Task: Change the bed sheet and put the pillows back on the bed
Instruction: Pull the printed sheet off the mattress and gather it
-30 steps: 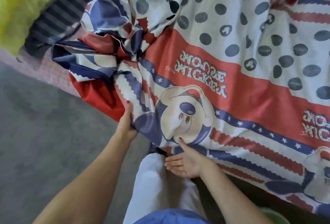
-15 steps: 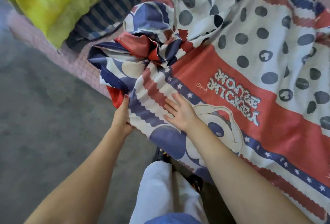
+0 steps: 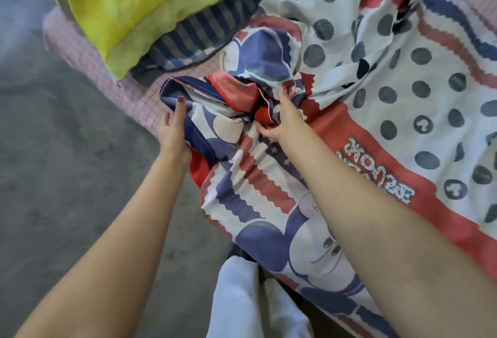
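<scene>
Grey concrete floor (image 3: 67, 203) beside bed.

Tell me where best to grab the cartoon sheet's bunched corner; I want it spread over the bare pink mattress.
Probably the navy hemmed edge of the sheet, where the left hand already pinches it, coming from the floor side. That hem is the free outer border; the right hand is in the crumpled knot, which would only drag folds.

I am wearing dark red polish on my nails; it is showing on my left hand (image 3: 173, 133) and right hand (image 3: 279, 122). My arms are going bare, sleeveless. White trousers (image 3: 242, 300) are covering my legs.
</scene>
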